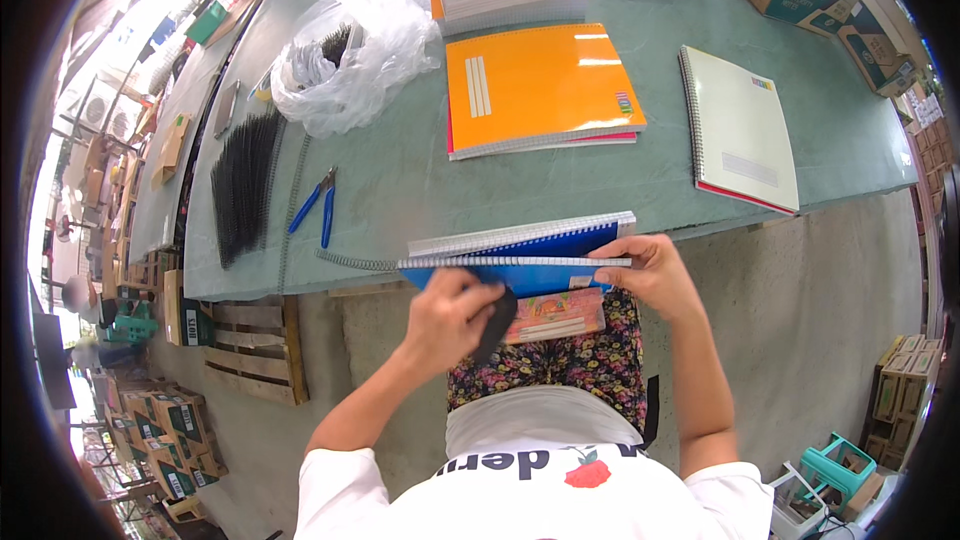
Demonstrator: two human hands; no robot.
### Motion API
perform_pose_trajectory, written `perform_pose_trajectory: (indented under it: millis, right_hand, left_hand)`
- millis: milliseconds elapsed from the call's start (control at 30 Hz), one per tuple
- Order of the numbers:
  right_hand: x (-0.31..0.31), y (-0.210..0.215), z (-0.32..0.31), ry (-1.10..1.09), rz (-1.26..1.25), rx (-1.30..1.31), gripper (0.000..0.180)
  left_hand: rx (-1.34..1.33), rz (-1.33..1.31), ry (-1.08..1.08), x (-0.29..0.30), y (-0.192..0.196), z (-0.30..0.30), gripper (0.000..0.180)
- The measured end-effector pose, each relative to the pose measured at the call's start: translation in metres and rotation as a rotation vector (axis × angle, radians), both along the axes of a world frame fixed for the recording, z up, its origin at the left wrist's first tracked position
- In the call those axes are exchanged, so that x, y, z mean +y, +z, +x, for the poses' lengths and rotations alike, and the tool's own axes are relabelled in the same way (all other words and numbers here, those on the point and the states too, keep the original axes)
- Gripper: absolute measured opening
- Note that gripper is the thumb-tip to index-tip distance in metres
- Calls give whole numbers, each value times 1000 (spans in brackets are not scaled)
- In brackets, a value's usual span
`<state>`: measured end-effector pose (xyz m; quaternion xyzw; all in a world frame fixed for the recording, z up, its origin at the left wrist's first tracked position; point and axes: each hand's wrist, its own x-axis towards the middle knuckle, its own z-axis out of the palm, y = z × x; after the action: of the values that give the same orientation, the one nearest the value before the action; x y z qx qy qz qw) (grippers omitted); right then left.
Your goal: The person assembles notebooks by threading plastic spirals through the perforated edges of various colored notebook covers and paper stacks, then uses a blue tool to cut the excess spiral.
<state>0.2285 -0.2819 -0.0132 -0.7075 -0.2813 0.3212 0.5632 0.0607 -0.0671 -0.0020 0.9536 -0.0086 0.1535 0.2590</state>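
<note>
Holding: a blue notebook [530,265] sits at the near edge of the green table [400,190], half over the person's lap, likely so its wire-bound edge faces up within easy reach
Left hand: the left hand [450,315] curls closed around a small dark tool [495,325] and presses against the notebook's front cover, just under the wire edge
Right hand: the right hand [650,275] pinches the notebook's right end, thumb on top and fingers under, seemingly to steady it
Loose wire: a coil [355,260] sticks out from the notebook's left end along the table edge
Under it: a pink notebook [555,318] rests on the lap beneath the blue one
Nearby: blue pliers [318,205] lie left of the hands, black coils [245,185] in a row beyond them, and a clear bag [350,60] of more coils farther back
Stacks: an orange notebook [540,85] and a cream notebook [740,130] lie well apart across the table
</note>
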Motion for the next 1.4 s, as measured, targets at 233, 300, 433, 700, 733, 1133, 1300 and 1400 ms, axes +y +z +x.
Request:
perform_pose_trajectory:
  millis: [233, 300, 433, 700, 733, 1133, 1300, 1400]
  right_hand:
    - [2, -28, -6, -171, 288, 366, 19]
    - [2, -28, -5, -165, 310, 362, 19]
    - [2, -25, -8, -139, 279, 349, 18]
    - [2, -31, -10, -175, 332, 347, 21]
    - [3, -32, -10, -202, 348, 350, 25]
    - [3, -30, -12, -170, 354, 458, 45]
    - [4, -26, -14, -211, 370, 479, 44]
    - [5, -30, -18, -236, 330, 461, 44]
  left_hand:
    - [-152, 23, 91, -4, 8, 14, 32]
    - [-165, -47, 84, -12, 21, 14, 31]
    - [-265, 38, 207, -7, 14, 28, 30]
    - [-248, -55, 165, -24, 10, 33, 26]
    - [3, -33, -88, -31, 7, 37, 27]
    - [-38, 38, -128, -46, 8, 49, 29]
    - [-190, 22, -72, -51, 25, 65, 28]
    - [-106, -50, -44, -56, 28, 71, 27]
